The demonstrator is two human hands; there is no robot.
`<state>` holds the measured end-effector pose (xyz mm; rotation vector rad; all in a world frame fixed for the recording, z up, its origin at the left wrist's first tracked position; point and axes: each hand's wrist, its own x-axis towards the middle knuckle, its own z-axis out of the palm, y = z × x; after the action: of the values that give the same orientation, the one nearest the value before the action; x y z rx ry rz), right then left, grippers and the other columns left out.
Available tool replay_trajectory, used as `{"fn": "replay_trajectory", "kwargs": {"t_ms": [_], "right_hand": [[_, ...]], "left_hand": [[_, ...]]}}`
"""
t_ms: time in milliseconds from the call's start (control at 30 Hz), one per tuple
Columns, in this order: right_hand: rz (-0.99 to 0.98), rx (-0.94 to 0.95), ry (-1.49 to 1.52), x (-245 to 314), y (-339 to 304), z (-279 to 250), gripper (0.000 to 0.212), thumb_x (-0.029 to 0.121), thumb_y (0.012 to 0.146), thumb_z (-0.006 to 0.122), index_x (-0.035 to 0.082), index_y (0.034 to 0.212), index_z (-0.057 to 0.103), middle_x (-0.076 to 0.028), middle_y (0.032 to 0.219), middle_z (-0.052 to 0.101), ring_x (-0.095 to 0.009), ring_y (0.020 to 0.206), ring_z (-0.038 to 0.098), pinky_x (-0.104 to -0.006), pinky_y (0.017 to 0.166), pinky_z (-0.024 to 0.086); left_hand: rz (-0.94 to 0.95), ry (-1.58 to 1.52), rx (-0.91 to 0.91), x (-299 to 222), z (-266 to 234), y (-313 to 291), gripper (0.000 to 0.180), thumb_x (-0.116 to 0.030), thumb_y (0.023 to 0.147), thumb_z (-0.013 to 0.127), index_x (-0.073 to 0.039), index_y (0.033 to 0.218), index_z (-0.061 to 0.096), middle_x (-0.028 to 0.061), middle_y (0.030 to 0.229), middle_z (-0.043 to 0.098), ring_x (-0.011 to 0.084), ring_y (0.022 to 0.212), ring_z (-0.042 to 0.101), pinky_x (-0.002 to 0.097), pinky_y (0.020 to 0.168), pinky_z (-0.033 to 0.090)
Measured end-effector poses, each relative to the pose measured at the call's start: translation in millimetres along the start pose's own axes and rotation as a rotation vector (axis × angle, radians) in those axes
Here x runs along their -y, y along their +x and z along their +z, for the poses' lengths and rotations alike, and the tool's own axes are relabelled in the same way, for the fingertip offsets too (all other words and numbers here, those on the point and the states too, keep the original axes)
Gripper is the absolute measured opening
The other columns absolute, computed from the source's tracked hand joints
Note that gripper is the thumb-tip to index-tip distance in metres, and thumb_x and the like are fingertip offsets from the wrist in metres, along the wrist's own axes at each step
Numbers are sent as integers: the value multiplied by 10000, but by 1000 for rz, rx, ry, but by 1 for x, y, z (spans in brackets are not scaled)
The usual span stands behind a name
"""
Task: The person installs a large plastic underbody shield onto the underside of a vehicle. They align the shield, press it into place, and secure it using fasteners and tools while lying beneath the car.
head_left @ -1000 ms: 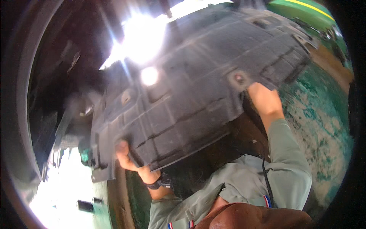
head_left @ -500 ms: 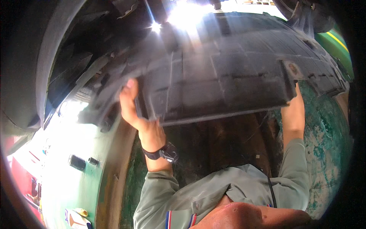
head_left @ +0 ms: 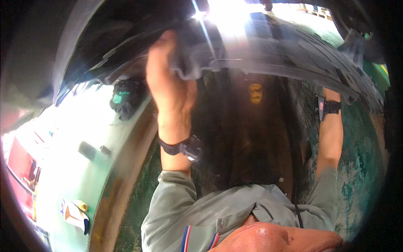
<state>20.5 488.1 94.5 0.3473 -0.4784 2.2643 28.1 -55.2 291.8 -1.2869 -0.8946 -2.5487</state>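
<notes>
A wide dark plastic undertray [head_left: 268, 63] spans the view above me, beneath the underside of a vehicle. At the left end of the undertray, my left hand [head_left: 166, 71] holds it with fingers pointing up; motion blurs the fingertips. Toward the right end, my right hand [head_left: 331, 93] reaches up to the undertray. The panel hides that hand's fingers. A black strap with a small device [head_left: 191, 148] circles my left wrist, and a similar strapped device [head_left: 322, 108] sits on my right wrist.
Below lies a dark pit [head_left: 243, 155] between green ledges. A yellow round object [head_left: 255, 93] shows inside it. On the left floor are a black bundle with green markings [head_left: 124, 98], two small cylinders [head_left: 86, 150] and a white-and-yellow package [head_left: 75, 216]. Bright light glares overhead.
The undertray has risen and tilted, showing more of the pit below. My left hand has moved up with it; my right hand is now largely behind the panel.
</notes>
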Motion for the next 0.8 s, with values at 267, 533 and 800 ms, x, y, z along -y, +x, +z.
{"fn": "replay_trajectory", "kwargs": {"t_ms": [267, 533, 800], "right_hand": [[42, 8, 34, -1, 19, -16, 518, 296, 1078, 460, -20, 1486, 421, -248, 1546, 418, -410, 1430, 409, -578, 1208, 318], [38, 20, 53, -2, 22, -9, 484, 263, 1080, 470, -29, 1466, 458, -247, 1528, 455, -410, 1414, 438, -567, 1204, 333], [36, 72, 90, -12, 31, 22, 452, 229, 1081, 480, -38, 1446, 495, -247, 1509, 491, -409, 1399, 467, -556, 1201, 347]], "left_hand": [[20, 222, 2, 2, 1, -10, 269, -331, 943, 620, -83, 1038, 666, 77, 957, 705, 230, 865, 705, 364, 769, 577], [-5, 508, 6, 10, 7, -35, 367, -289, 936, 622, 7, 1144, 685, 74, 1080, 700, 189, 979, 645, 363, 915, 490], [67, 418, 143, 17, 21, -14, 287, -276, 948, 619, -6, 991, 705, 62, 952, 693, 176, 892, 648, 335, 829, 501]]}}
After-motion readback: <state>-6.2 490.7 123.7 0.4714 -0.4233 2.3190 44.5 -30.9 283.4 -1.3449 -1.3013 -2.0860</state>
